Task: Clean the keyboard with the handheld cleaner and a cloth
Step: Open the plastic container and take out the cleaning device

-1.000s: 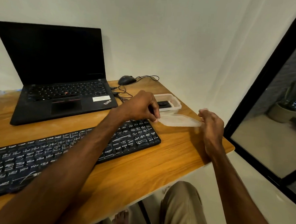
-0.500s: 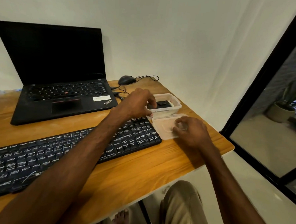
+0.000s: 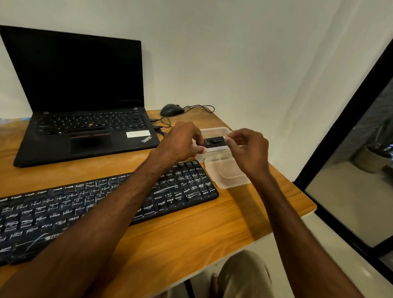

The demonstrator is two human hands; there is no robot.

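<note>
The black keyboard [image 3: 184, 187] lies across the wooden desk [image 3: 186, 235], its keys streaked with white marks. Behind its right end stands a clear plastic container [image 3: 214, 129] with the black handheld cleaner [image 3: 215, 141] inside. My left hand [image 3: 182, 141] grips the container's left front edge. My right hand [image 3: 248, 149] hovers over the container's right side, thumb and fingers pinched on the cleaner's right end. The container's lid [image 3: 227, 176] rests flat on the desk in front of it. No cloth is in sight.
An open black laptop [image 3: 83, 120] with a dark screen stands at the back left. A wired black mouse [image 3: 171, 110] and its cables lie behind the container. The desk's right edge is close by, with a glass door [image 3: 357, 180] beyond.
The lid, held up in both hands a second ago, was set down on the desk in front of the container. My right hand then rose to the cleaner; my left moved to the container's edge.
</note>
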